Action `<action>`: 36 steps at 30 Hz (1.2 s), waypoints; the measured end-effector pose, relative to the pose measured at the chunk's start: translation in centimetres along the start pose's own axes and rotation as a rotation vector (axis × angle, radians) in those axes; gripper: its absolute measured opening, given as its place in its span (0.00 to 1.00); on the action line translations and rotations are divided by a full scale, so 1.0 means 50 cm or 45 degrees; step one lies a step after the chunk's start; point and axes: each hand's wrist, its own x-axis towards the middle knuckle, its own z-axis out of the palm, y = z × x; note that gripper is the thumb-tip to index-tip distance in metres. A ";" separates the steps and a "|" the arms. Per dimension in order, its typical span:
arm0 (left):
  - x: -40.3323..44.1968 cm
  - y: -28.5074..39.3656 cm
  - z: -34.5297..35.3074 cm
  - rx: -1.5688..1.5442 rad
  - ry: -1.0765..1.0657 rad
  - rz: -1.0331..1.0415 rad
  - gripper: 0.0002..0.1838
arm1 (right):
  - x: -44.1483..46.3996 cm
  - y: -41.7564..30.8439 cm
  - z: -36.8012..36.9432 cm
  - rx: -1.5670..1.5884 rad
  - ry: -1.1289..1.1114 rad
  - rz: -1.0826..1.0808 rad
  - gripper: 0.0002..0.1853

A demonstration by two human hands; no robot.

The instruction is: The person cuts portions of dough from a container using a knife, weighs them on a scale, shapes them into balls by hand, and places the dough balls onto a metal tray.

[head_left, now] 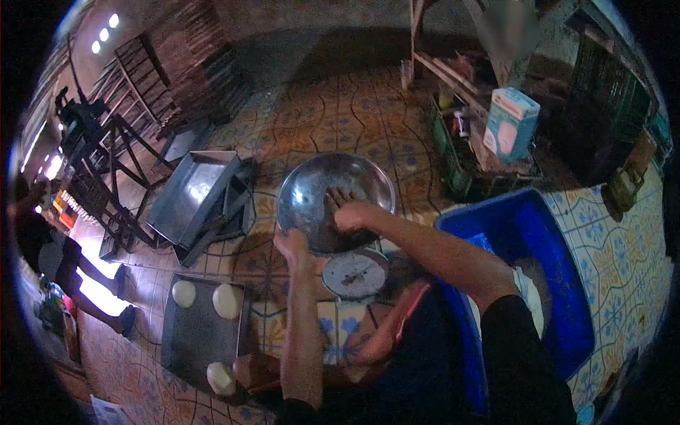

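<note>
A shiny metal bowl (304,173) stands on a dial scale (354,274) in front of me. My left hand (292,246) grips the bowl's near left rim. Inside the bowl, my right hand (347,211) reaches down with its fingers spread against the bottom; I make out nothing held in it. To the left lies a dark tray (202,326) bearing three pale round dough pieces: one at its top left (183,294), one at its top right (227,302) and one at its bottom right (221,379).
Empty-looking metal trays (195,195) are stacked at the left. A blue tub (567,283) with a pale cloth is on my right. Beyond it, a green crate (489,185) holds a white and teal box (511,127). Another person's legs (92,273) show at far left.
</note>
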 end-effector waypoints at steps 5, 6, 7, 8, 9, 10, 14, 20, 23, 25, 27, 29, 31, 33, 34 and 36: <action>-0.021 0.037 -0.005 -0.001 0.222 -0.281 0.09 | -0.056 -0.046 0.005 0.030 0.162 -0.492 0.37; -0.031 0.057 0.005 -0.012 0.226 -0.286 0.09 | -0.067 -0.031 -0.027 -0.126 -0.013 -0.120 0.38; -0.052 0.102 0.023 -0.028 0.276 -0.363 0.16 | -0.077 -0.019 -0.043 -0.280 -0.184 0.255 0.39; -0.060 0.129 0.033 -0.039 0.321 -0.437 0.25 | -0.081 -0.013 -0.032 -0.283 -0.186 0.262 0.39; -0.058 0.123 0.035 -0.046 0.319 -0.438 0.25 | -0.085 -0.010 -0.015 -0.371 -0.028 0.437 0.39; -0.054 0.111 0.031 -0.108 0.356 -0.411 0.26 | -0.083 -0.015 -0.002 -0.464 0.133 0.607 0.39; -0.035 0.063 0.019 -0.203 0.200 -0.184 0.26 | -0.061 -0.099 -0.048 -0.323 0.113 0.251 0.35; -0.009 -0.025 -0.043 0.000 0.273 -0.247 0.04 | -0.032 -0.036 0.008 -0.472 0.803 0.296 0.29; 0.036 -0.162 -0.107 -0.340 -0.093 0.087 0.10 | -0.095 -0.101 -0.060 0.021 0.116 0.039 0.22; 0.041 -0.097 -0.104 -0.176 -0.019 -0.023 0.16 | -0.162 -0.124 -0.079 0.418 -0.296 -0.086 0.27; -0.038 0.076 -0.069 0.364 0.186 0.252 0.30 | -0.226 -0.137 -0.041 0.960 0.314 -0.330 0.31; -0.085 0.079 -0.107 0.365 0.129 0.375 0.37 | -0.228 -0.171 0.064 1.089 0.561 -0.615 0.34; -0.249 0.158 -0.028 -0.877 -0.253 -0.049 0.37 | -0.247 -0.201 0.112 1.274 0.956 -0.561 0.34; -0.424 0.289 0.117 -1.763 -0.372 -0.447 0.37 | -0.271 -0.250 0.135 1.481 1.682 -0.509 0.35; -0.442 0.257 0.115 -1.398 -0.517 -0.350 0.36 | -0.287 -0.272 0.149 1.540 2.053 -0.465 0.36; -0.470 0.179 0.114 -0.692 -0.815 -0.119 0.36 | -0.356 -0.306 0.185 1.660 1.978 -0.358 0.37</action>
